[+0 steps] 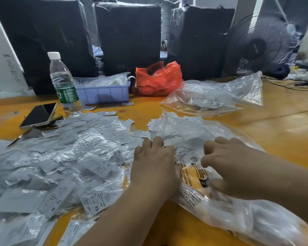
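A large clear plastic bag (190,137) with printed warning text lies on the yellow table (283,125) in front of me, with white paper labels inside it. My left hand (155,166) lies on the bag's left edge, fingers curled down onto the plastic. My right hand (228,166) is on the bag to the right, fingers bent and gripping the plastic near a black-and-yellow print. A wide heap of small white size labels in clear sleeves (60,166) covers the table to the left of my hands.
A water bottle (63,82), a phone (38,115), a lilac plastic tray (103,93), a red plastic bag (156,80) and a second clear bag (215,96) sit further back. Black wrapped bundles (128,38) and a fan (260,45) stand behind.
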{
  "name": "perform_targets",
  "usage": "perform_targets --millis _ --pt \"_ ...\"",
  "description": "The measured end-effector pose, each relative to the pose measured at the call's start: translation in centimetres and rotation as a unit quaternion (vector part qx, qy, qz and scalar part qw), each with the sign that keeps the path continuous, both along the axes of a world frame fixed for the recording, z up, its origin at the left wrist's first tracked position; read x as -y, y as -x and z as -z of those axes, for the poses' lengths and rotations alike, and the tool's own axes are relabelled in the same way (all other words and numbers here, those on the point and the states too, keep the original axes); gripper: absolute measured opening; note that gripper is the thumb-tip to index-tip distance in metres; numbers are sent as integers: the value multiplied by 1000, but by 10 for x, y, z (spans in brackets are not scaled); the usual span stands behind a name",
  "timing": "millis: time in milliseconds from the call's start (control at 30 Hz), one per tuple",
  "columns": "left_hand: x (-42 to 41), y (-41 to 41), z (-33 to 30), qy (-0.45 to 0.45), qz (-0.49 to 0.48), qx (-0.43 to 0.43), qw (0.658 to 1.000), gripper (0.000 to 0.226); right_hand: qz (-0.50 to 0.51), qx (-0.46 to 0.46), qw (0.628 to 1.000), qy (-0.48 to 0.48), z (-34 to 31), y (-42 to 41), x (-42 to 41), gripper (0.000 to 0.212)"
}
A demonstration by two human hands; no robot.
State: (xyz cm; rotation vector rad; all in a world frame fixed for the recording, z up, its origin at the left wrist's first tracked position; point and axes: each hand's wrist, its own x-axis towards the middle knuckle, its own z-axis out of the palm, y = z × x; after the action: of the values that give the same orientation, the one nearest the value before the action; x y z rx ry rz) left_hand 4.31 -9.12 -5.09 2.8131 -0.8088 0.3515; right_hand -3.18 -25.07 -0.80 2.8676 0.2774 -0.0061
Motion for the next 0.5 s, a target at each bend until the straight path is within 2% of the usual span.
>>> perform_targets --millis 100,167,267,433,500 --pt "2 1 1 -5 -7 -5 1000 39 33 -40 999 9 -3 9 -1 38" --pt "4 0 2 -6 -10 -11 1000 38 51 -50 997 24 -4 12 -1 35" --pt "5 0 4 -2 -12 -20 1000 38 48 -9 998 36 3 7 -1 14" --pt "11 7 5 10 3 2 1000 34 48 102 994 4 17 -13 4 19" --pt "13 10 3 29 52 31 998 30 55 115 992 0 20 -14 5 32"
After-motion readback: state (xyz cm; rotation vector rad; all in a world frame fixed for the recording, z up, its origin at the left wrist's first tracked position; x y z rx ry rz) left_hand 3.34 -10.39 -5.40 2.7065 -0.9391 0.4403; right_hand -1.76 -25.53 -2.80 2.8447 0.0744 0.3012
